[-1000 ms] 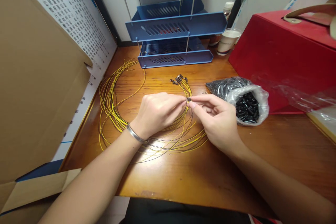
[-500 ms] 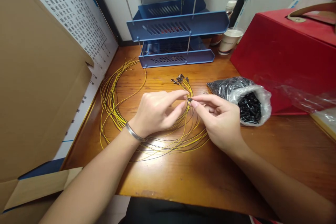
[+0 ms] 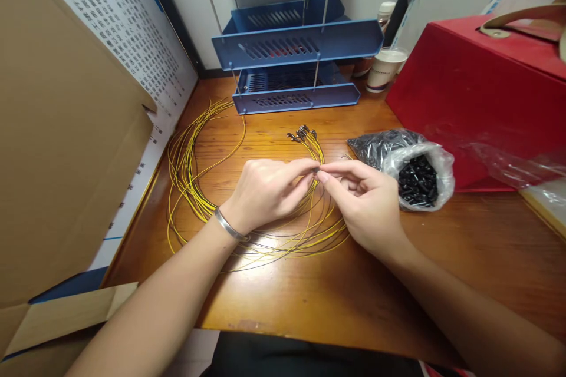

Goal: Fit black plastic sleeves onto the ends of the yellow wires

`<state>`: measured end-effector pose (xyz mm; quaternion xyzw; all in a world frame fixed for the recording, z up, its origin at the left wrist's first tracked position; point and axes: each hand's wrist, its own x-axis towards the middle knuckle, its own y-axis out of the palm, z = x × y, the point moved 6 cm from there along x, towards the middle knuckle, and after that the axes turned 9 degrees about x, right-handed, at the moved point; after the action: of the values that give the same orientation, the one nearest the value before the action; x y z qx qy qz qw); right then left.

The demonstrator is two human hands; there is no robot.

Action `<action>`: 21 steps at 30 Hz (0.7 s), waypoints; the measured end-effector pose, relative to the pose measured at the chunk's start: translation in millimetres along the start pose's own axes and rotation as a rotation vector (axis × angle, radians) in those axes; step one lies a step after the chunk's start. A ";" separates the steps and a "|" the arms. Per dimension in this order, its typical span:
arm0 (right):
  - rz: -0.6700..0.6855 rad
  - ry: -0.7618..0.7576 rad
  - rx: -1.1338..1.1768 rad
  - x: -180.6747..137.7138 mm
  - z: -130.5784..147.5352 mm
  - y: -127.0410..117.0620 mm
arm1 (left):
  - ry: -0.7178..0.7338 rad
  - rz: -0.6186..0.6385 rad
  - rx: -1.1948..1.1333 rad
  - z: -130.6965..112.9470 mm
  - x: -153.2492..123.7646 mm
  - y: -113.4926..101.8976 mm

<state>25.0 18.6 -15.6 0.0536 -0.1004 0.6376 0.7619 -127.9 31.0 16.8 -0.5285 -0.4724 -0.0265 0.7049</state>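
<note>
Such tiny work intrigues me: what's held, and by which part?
The right hand pinches a small dark piece between thumb and finger. The left hand has fingertips at it, grip unclear. Which part is held is too small to tell.

Just behind the left hand [image 3: 269, 189] is a narrow silver bracelet [image 3: 228, 227] (of metal, it seems). The forearms [image 3: 163, 306] are bare; below the hands, dark clothing [image 3: 309, 356] shows.

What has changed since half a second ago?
The left hand, its fingers spread then, has brought them closer together at the small black piece held by the right hand; whether they grip it is unclear. The coiled yellow wires, plastic bag and blue rack stayed put.
</note>
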 end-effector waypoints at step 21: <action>0.425 0.506 0.310 -6.7 -17.6 28.5 | -0.549 0.031 0.182 47.8 -7.9 -3.3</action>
<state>-2.6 21.0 -35.5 -0.0127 0.1803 0.7824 0.5960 -164.5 62.7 13.4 -0.4576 -0.6378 0.1708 0.5956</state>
